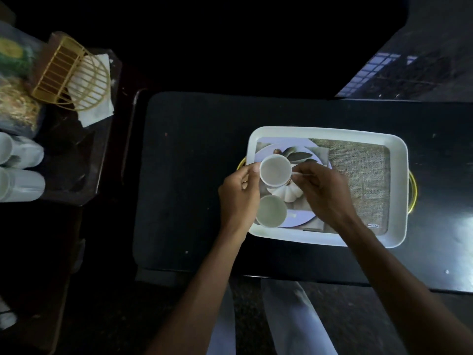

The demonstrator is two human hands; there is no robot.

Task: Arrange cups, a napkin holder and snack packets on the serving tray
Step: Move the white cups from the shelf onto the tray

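A white serving tray (399,149) with gold handles lies on the dark table, its floor printed with a plate-and-burlap picture. Over the tray's left end I hold a white cup (275,169) with both hands: my left hand (239,194) grips its left side, my right hand (325,188) pinches its handle. A second white cup (270,210) stands upright on the tray just below it, beside my left hand. On the side table at far left lie a gold wire napkin holder (73,74) over white napkins, several more white cups (21,166) and snack packets (15,80).
The tray's right half (358,180) shows only the burlap print. A dark side table (76,162) stands to the left of the main black table (194,175). My legs (294,324) show below the table's near edge.
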